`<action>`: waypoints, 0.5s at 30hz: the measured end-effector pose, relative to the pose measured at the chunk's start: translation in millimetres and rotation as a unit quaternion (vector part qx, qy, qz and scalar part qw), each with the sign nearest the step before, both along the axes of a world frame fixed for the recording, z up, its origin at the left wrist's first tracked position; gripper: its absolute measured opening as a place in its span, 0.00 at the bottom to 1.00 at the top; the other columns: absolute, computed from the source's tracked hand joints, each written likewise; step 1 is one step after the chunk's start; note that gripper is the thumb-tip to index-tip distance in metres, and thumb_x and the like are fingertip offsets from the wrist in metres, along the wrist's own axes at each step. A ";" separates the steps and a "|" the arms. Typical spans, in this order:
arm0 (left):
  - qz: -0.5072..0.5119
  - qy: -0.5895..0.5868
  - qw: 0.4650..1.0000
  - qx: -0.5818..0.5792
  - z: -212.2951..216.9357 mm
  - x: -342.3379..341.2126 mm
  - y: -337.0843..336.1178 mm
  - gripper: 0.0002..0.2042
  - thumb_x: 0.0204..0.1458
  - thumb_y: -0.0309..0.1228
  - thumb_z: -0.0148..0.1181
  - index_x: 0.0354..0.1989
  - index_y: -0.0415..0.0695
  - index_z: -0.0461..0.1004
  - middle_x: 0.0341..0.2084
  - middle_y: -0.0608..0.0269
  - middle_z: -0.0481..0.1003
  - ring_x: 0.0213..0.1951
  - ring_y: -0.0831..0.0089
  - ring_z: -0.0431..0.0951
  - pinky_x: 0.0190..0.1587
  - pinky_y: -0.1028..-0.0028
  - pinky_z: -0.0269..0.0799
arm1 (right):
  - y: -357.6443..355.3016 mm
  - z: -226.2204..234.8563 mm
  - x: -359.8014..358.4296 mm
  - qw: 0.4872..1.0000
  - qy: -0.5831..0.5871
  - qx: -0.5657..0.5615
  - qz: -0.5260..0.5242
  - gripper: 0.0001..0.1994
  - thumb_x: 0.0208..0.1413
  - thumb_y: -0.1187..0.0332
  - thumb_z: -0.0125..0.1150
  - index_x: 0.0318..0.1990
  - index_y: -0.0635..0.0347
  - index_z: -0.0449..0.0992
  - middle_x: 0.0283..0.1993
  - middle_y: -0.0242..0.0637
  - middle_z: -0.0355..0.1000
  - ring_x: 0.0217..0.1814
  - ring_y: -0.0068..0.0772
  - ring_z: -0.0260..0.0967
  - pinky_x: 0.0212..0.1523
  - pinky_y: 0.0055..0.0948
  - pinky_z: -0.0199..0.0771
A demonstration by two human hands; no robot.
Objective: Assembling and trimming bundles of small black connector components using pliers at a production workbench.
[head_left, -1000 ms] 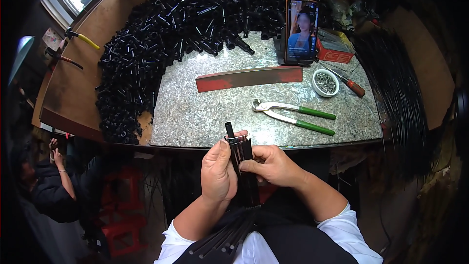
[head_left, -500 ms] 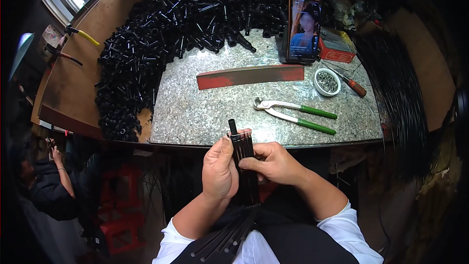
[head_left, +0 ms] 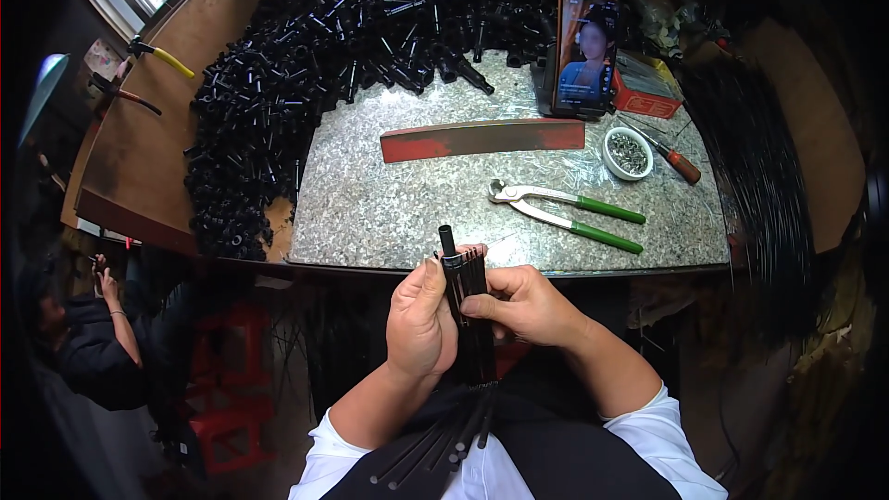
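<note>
In front of my chest, below the table's near edge, I hold what looks like a folded umbrella frame [head_left: 473,310], with thin black ribs beside a short upright tube. My left hand [head_left: 421,319] wraps its left side, thumb near the top. My right hand [head_left: 519,304] pinches the ribs from the right, thumb across their front; its other fingers are partly hidden. Several black rod ends [head_left: 426,456] fan out over my lap. Nearest on the table lie end-cutting pliers [head_left: 565,213] with green handles.
A granite-patterned tabletop [head_left: 389,204] carries a red-brown bar [head_left: 482,140], a white bowl [head_left: 628,154] of small metal pieces, a screwdriver [head_left: 681,165], a red box [head_left: 648,93] and a propped phone [head_left: 585,56]. Black tubular parts [head_left: 269,93] heap behind; long black rods [head_left: 764,167] lie right. Someone sits left.
The view has shifted slightly, so the table things sit a little further right and higher. Both hands keep their hold on the frame, and the rod ends below have swung slightly right.
</note>
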State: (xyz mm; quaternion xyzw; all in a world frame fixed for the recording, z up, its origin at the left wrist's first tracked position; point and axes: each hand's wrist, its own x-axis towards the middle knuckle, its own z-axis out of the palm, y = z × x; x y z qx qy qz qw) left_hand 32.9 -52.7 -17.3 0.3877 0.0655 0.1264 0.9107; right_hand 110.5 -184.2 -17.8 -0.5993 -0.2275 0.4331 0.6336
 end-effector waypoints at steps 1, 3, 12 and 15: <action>0.000 0.000 1.000 0.000 0.1 -0.2 -0.2 0.19 0.66 0.36 0.39 0.50 0.31 0.69 0.45 0.51 0.74 0.45 0.70 0.75 0.51 0.70 0.69 | 0.2 -0.4 0.3 1.000 0.005 -0.001 0.004 0.12 0.56 0.61 0.62 0.30 0.62 0.77 0.18 0.25 0.66 0.17 0.13 0.61 0.17 0.17 0.60; 0.002 0.002 1.000 -0.011 1.8 -0.3 -2.0 0.19 0.66 0.36 0.39 0.50 0.31 0.69 0.44 0.52 0.74 0.44 0.71 0.75 0.50 0.71 0.70 | 0.1 0.3 0.8 1.000 0.004 0.002 0.003 0.12 0.57 0.61 0.62 0.30 0.62 0.77 0.18 0.24 0.66 0.17 0.13 0.61 0.18 0.17 0.60; 0.073 0.032 0.996 0.050 2.5 0.0 -9.5 0.17 0.65 0.33 0.40 0.47 0.32 0.72 0.43 0.47 0.75 0.49 0.63 0.75 0.56 0.67 0.65 | 2.0 11.3 -6.8 0.988 -0.153 -0.015 -0.010 0.10 0.59 0.66 0.56 0.35 0.66 0.74 0.23 0.36 0.69 0.25 0.24 0.65 0.28 0.27 0.64; 0.041 0.026 0.998 0.049 9.9 1.9 -10.7 0.17 0.65 0.34 0.39 0.46 0.32 0.70 0.42 0.44 0.75 0.49 0.60 0.75 0.56 0.65 0.65 | -0.3 26.6 -5.7 0.976 -0.216 -0.029 0.007 0.12 0.61 0.64 0.51 0.38 0.66 0.73 0.28 0.49 0.71 0.31 0.46 0.70 0.35 0.38 0.68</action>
